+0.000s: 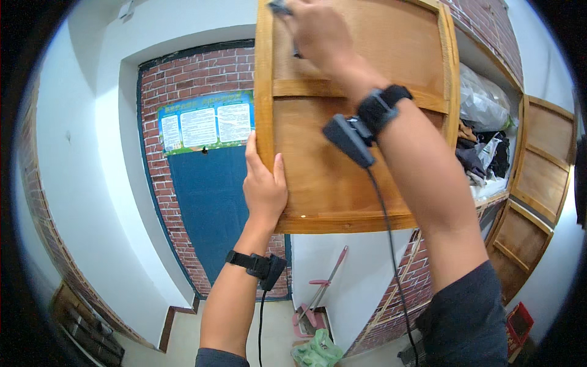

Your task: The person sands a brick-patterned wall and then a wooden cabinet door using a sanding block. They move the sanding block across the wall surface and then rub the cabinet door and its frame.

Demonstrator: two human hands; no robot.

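A wooden cabinet door (342, 162) with recessed panels stands swung open in front of me. My left hand (265, 188) grips its lower left edge, thumb on the panelled face and fingers along the side. Up near the top left of the same door, my right hand (319, 38) is closed around a small dark grey item (280, 8) pressed against the wood. Most of that item is hidden by the fingers and the picture's upper edge, so its kind cannot be made out. Black straps with small devices and cables sit on both wrists.
To the right, the open cupboard shelf (492, 183) holds clothes (474, 156) and a clear plastic bag (483, 101). Another wooden door (544, 156) hangs open beyond. A pink dustpan (307, 321) and a green plastic bag (321, 350) are on the floor. A blue door (208, 202) stands behind.
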